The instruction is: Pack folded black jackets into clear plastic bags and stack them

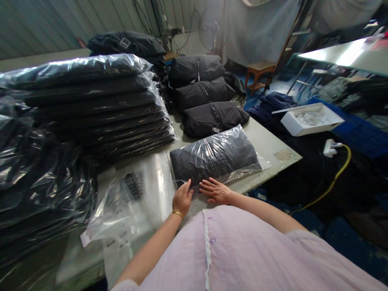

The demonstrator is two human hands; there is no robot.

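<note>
A folded dark garment in a clear plastic bag (215,155) lies on the table in front of me. My left hand (182,198) is at the bag's near left corner, its fingers pointing away from me and nothing visible in its palm. Along the near edge rests my right hand (214,190), palm down, with fingers stretched out over the plastic. Left of the bag lie flat clear plastic bags (154,186) with dark printing. Just behind it are folded black jackets (214,117), not bagged.
Tall stacks of bagged dark garments (100,101) fill the table's left side. The table edge (273,171) runs close on the right. Beyond it sit an open white box (312,119), a yellow cord (336,176) and a wooden stool (259,74).
</note>
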